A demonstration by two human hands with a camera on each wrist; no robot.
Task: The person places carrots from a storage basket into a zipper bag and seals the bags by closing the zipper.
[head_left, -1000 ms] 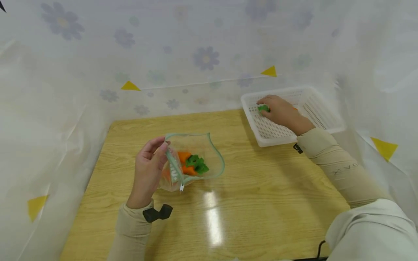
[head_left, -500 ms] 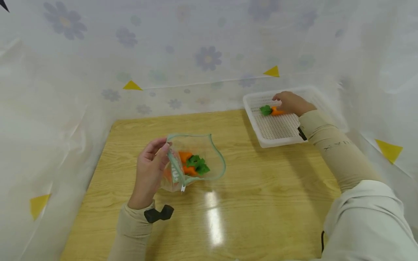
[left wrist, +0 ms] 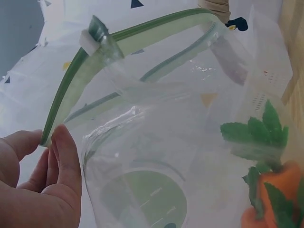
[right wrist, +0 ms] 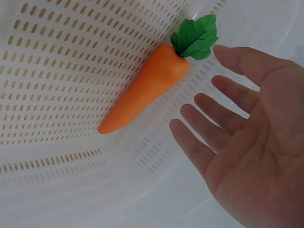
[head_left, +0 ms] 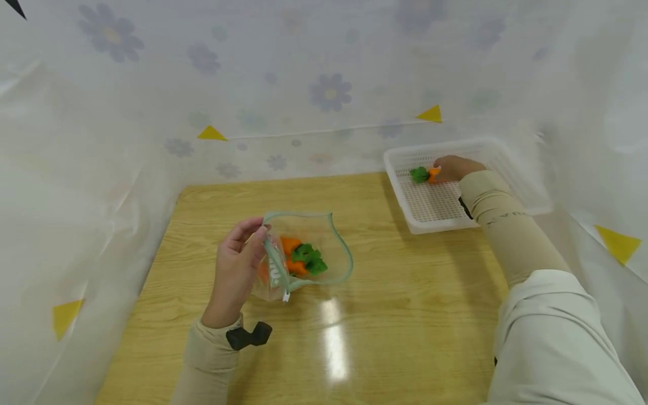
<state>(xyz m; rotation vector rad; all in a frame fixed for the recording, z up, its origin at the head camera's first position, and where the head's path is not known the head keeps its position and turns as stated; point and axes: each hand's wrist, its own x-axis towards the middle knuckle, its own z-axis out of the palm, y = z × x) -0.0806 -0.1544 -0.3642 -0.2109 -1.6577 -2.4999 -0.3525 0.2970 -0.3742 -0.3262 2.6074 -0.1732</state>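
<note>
Fingers [right wrist: 221, 114] spread, I've lowered the right hand [right wrist: 259, 142] beside the orange, green-leafed carrot [right wrist: 145, 92], reachable but unheld, in the white slotted basket [head_left: 435, 226] at three o'clock; left hand [head_left: 232, 275] pinches the clear, green-rimmed bag [head_left: 329, 242], seven o'clock.

Straight ahead of the person being 12 o'clock, I count one left hand [head_left: 234, 271] toward 8 and one right hand [head_left: 455, 169] toward 3, so two in all. There's one table [head_left: 400, 315], one clear bag [head_left: 274, 274] between 6 and 7, with one white slider [head_left: 286, 296], and one white basket [head_left: 435, 205] toward 3. The basket shows one loose carrot [right wrist: 147, 88]. Inside the bag I make out at least two bagged carrots [head_left: 290, 246]; the exact number is hidden. Four yellow triangles [head_left: 211, 134] sit toward 2, 3, 8 and 10. Two black wrist pieces [head_left: 249, 336], one per arm.
</note>
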